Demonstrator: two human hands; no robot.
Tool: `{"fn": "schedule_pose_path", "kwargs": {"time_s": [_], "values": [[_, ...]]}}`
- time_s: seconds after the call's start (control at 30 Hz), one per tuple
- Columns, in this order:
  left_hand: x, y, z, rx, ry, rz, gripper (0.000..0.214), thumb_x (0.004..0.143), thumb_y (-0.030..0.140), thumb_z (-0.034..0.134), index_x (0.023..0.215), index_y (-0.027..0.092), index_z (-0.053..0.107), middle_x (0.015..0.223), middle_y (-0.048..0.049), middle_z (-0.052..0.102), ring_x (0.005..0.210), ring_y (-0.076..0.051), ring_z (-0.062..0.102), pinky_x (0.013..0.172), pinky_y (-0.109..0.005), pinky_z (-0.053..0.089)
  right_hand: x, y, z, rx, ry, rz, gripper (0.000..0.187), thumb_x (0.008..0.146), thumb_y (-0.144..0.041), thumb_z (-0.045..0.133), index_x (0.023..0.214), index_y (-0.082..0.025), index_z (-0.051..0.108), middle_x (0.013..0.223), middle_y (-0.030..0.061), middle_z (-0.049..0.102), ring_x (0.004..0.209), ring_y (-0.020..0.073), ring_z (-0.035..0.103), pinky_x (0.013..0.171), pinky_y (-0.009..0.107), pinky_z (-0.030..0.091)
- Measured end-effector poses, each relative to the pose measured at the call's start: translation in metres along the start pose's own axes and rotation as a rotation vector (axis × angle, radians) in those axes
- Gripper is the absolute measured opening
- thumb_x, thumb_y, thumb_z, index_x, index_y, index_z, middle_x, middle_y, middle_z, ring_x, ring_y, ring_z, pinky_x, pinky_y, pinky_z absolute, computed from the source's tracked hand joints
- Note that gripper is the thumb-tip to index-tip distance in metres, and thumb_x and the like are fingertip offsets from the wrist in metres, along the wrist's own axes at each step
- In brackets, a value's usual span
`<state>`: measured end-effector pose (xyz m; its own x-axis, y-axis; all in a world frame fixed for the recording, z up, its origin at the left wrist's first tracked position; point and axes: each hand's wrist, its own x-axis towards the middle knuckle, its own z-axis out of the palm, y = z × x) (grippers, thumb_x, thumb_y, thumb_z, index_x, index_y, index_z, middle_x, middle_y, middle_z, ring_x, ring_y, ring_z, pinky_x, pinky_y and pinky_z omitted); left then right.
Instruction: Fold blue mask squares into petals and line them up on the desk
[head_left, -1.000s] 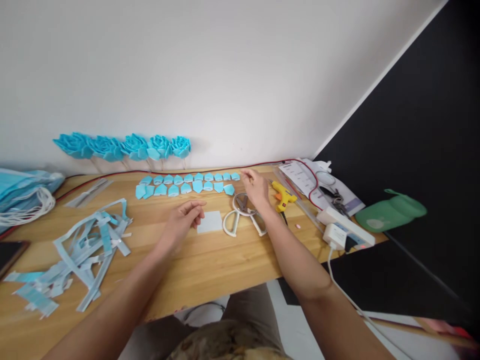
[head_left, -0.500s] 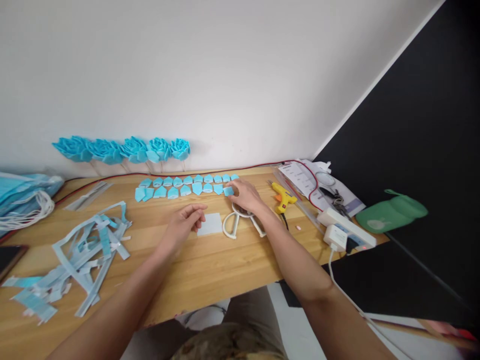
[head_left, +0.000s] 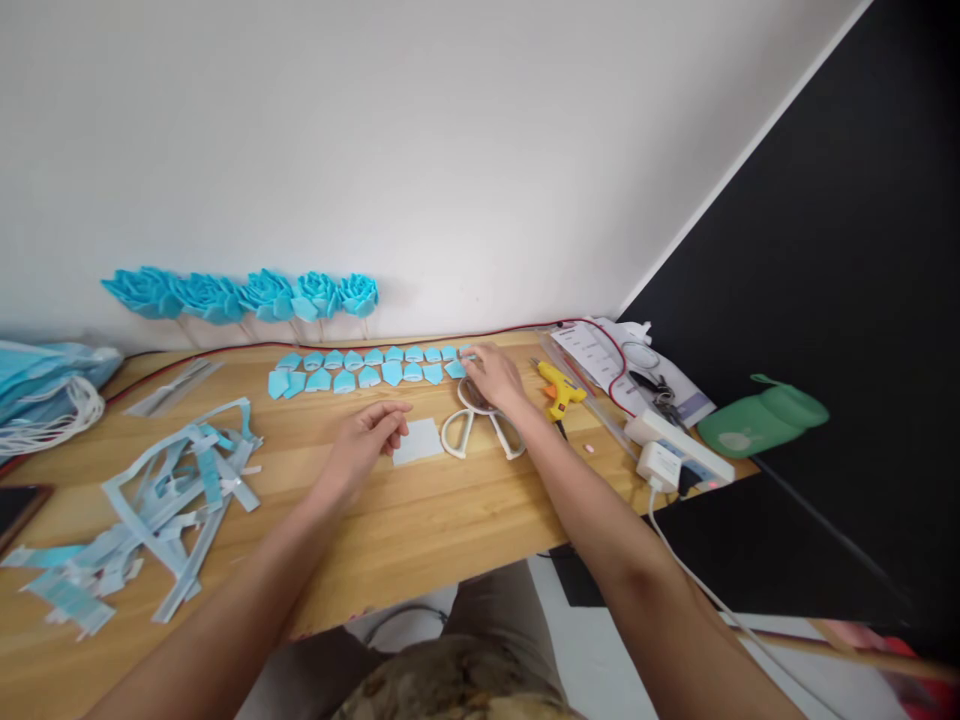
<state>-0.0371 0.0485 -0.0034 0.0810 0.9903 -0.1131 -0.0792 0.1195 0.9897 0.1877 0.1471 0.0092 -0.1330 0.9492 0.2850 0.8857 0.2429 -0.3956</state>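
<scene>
My left hand (head_left: 366,437) rests on the wooden table (head_left: 420,530) with its fingers curled, fingertips pinched at the left edge of a pale blue square (head_left: 420,441). My right hand (head_left: 493,376) reaches over white-handled scissors (head_left: 466,430), hiding their blades. Its fingers are stretched out, and the fingertips touch the right end of two rows of folded blue petals (head_left: 375,368). It holds nothing.
Several blue paper roses (head_left: 247,293) lean on the wall. Cut blue strips (head_left: 161,500) lie at the left beside a stack of face masks (head_left: 45,385). A yellow glue gun (head_left: 559,389), a white power strip (head_left: 675,452), papers and a green pouch (head_left: 761,425) sit at the right.
My right hand came back from the far end of the petal rows to the nearer row's last petal and stays there. The left hand has not moved.
</scene>
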Motion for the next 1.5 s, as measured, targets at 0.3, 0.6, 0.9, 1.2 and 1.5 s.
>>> {"fn": "schedule_pose_path", "kwargs": {"time_s": [0.3,0.6,0.9,1.2,1.5], "values": [[-0.013,0.011,0.011,0.349,-0.115,0.173,0.031,0.083,0.038,0.055,0.101,0.017,0.067,0.077,-0.0027,0.066,0.064,-0.014,0.057,0.059,-0.027,0.045,-0.061,-0.006,-0.034,0.017,-0.080,-0.125,0.023,0.091,-0.025,0.051,0.108,-0.020,0.066,0.108,0.0068,0.069,0.103,0.0203,0.059,0.091,0.033,0.041],[-0.028,-0.003,0.031,1.008,-0.493,0.817,0.023,0.090,0.020,0.049,0.108,0.020,0.065,0.113,-0.0081,0.067,0.108,-0.024,0.057,0.096,-0.042,0.045,-0.081,0.000,-0.026,-0.256,-0.120,-0.087,0.018,0.092,-0.026,0.051,0.097,-0.020,0.068,0.096,0.0075,0.069,0.095,0.0208,0.057,0.080,0.028,0.040],[-0.029,0.003,0.037,1.174,-0.617,0.832,0.021,0.094,0.022,0.045,0.084,0.017,0.063,0.117,-0.0096,0.061,0.109,-0.024,0.053,0.091,-0.040,0.047,-0.061,0.009,-0.051,-0.393,-0.133,0.033,0.024,0.094,-0.030,0.046,0.095,-0.019,0.067,0.091,0.0096,0.070,0.087,0.0208,0.060,0.072,0.028,0.038],[-0.028,0.001,0.038,1.142,-0.627,0.925,0.025,0.094,0.021,0.042,0.081,0.017,0.062,0.108,-0.0106,0.060,0.107,-0.023,0.053,0.090,-0.038,0.046,-0.032,0.009,-0.065,-0.347,-0.068,-0.010,0.025,0.092,-0.033,0.048,0.100,-0.022,0.068,0.094,0.0074,0.071,0.084,0.0186,0.060,0.064,0.025,0.031],[-0.007,0.000,0.035,1.027,-0.707,0.893,0.022,0.094,0.020,0.044,0.088,0.018,0.065,0.113,-0.0086,0.063,0.106,-0.021,0.055,0.092,-0.034,0.044,-0.024,0.023,-0.057,-0.381,-0.198,0.056,0.028,0.091,-0.038,0.047,0.100,-0.022,0.068,0.091,0.0057,0.071,0.076,0.0180,0.060,0.060,0.025,0.031]]}}
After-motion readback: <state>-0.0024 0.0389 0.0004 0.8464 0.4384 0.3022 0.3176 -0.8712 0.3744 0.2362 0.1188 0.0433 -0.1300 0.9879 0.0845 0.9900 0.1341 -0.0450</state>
